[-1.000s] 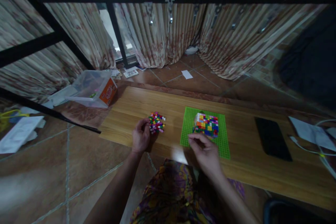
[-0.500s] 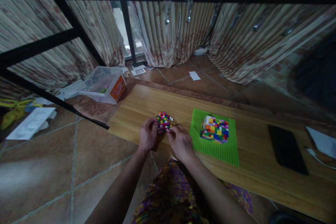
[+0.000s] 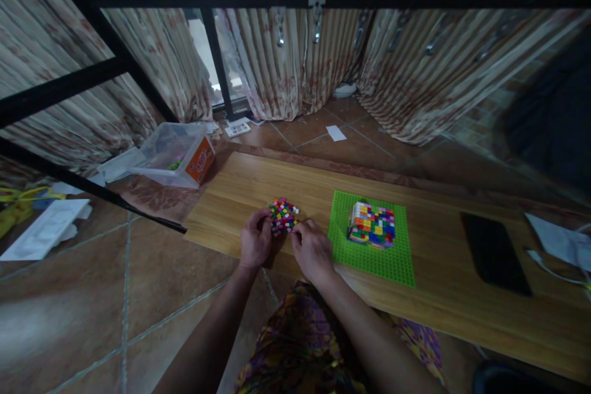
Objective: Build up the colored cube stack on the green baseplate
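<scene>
On board, brick pile (image 3: 282, 217) btwn L & R hands (image 3: 286, 245).

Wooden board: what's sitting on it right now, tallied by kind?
Loose brick pile, with the left hand and right hand at it: 1
Green baseplate: 1
Built brick block on the baseplate: 1
Black phone: 1
Total: 4

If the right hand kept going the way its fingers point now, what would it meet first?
The right hand points up and left, fingertips already at the pile of small coloured bricks on the wooden board. That pile comes first; just beyond it sits the left hand. Whether the fingers already touch the bricks is unclear.
</scene>
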Available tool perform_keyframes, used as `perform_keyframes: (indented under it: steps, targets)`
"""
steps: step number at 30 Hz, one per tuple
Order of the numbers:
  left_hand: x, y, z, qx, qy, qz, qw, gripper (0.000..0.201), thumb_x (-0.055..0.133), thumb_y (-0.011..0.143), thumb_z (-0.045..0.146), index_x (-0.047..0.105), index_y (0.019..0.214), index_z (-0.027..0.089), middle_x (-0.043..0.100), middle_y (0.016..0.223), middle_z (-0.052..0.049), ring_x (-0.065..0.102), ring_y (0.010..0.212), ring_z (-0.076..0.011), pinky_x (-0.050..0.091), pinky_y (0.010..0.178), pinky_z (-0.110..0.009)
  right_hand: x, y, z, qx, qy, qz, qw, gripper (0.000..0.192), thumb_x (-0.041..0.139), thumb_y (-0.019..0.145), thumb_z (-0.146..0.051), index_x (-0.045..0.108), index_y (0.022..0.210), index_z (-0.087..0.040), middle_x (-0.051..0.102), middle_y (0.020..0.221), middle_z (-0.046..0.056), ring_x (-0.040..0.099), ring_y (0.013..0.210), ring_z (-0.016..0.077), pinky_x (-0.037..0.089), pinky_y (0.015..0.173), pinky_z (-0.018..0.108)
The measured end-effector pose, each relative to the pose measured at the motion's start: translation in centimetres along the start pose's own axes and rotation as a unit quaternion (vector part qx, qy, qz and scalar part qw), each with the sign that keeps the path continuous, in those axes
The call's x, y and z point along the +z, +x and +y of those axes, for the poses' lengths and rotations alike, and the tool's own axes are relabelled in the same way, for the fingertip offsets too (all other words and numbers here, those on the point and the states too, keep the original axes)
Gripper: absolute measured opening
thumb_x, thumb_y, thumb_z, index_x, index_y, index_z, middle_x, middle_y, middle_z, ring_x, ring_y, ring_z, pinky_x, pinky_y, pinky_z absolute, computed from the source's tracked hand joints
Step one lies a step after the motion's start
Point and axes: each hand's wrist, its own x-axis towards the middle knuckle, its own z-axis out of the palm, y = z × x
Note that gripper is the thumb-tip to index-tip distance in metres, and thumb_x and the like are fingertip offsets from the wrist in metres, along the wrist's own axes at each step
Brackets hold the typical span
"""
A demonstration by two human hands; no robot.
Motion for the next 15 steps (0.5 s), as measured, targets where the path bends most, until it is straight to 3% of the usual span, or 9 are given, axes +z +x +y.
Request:
perform_keyframes:
  steps: [9,15]
  targets:
    - [-0.1,0.1,0.3,0.007,0.005,0.000,1.000,0.023,0.053,0.083,0.031,0.067,0.096,0.018,0.071,0.094,-0.006,0.066,0.090,-0.0197,0.052,0.086,-0.033,-1.5,-1.0,1.3,-0.034,0.092,-0.013,0.995,0.017,0.046,0.085,-0.013,0.060,0.080,-0.021,0.061,0.079,0.003,0.058,0.075,0.0168,0.044,0.070,0.026]
    - [0.0,0.1,0.4,0.007,0.006,0.003,1.000,0.024,0.053,0.082,0.033,0.066,0.095,0.018,0.070,0.095,-0.006,0.066,0.091,-0.0197,0.052,0.087,-0.033,-5.5,-3.1,2.5,-0.015,0.163,0.016,0.986,0.019,0.044,0.093,-0.024,0.062,0.090,-0.023,0.066,0.085,0.003,0.062,0.078,0.0166,0.046,0.074,0.027]
